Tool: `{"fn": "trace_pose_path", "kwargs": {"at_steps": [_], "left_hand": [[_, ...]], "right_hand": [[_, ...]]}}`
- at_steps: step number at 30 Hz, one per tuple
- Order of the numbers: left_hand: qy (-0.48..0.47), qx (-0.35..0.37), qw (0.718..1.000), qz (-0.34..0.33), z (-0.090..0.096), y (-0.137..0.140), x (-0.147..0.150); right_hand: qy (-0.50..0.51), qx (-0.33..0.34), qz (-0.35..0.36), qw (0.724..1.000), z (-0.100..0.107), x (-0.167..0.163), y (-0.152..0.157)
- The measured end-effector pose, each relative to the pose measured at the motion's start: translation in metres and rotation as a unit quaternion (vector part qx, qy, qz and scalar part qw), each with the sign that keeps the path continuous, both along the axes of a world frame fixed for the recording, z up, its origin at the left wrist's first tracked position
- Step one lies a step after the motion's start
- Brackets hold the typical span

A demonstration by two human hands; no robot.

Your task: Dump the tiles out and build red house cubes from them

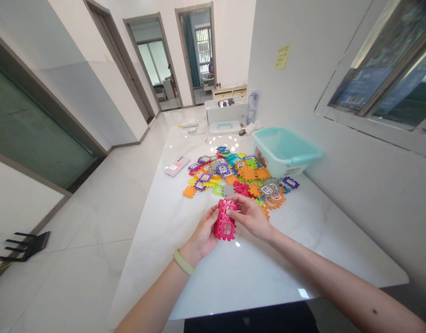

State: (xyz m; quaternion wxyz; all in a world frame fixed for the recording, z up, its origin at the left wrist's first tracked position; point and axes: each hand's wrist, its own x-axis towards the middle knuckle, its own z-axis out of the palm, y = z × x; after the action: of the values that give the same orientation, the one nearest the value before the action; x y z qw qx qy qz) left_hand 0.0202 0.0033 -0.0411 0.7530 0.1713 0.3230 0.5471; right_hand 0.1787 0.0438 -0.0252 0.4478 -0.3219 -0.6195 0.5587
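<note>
Tiles, pink and joined at their notched edges, sit between our left hand and right hand, above the near half of a white table; our left thumb and fingers pinch the tiles' left side, and our right hand pinches their upper right part, thumb on the front face, fingers at the top; the lower front tile has a window-shaped cutout; on our left wrist we wear a pale green bangle. Just beyond our hands we see a pile of loose notched tiles in orange, purple, yellow, green, grey and blue; to its left lies a pink phone; to its right stands a teal tub, near the wall; farther back stand a white box and a bottle.
</note>
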Motion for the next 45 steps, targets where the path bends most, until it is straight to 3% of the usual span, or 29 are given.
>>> {"fn": "trace_pose_path", "kwargs": {"at_steps": [5, 12, 21, 34, 40, 45], "left_hand": [[-0.013, -0.006, 1.0, -0.024, -0.002, 0.0, -0.002], [-0.054, 0.002, 0.998, -0.037, -0.002, 0.003, -0.006], [0.002, 0.036, 0.999, 0.013, -0.001, 0.003, -0.004], [0.015, 0.043, 0.999, 0.022, -0.002, 0.004, -0.003], [0.012, 0.035, 0.999, 0.012, 0.001, 0.007, -0.008], [0.079, 0.049, 0.993, 0.071, 0.002, 0.012, -0.02]], "right_hand": [[0.029, -0.031, 0.0, 0.999, 0.004, 0.0, -0.003], [0.094, -0.131, 0.068, 0.985, 0.003, 0.002, -0.006], [0.08, -0.11, 0.038, 0.99, -0.002, -0.001, -0.003], [0.069, -0.11, 0.042, 0.991, -0.004, -0.003, -0.003], [0.071, -0.1, 0.03, 0.992, 0.005, 0.003, -0.002], [0.032, -0.087, -0.011, 0.996, 0.011, 0.012, 0.004]]}}
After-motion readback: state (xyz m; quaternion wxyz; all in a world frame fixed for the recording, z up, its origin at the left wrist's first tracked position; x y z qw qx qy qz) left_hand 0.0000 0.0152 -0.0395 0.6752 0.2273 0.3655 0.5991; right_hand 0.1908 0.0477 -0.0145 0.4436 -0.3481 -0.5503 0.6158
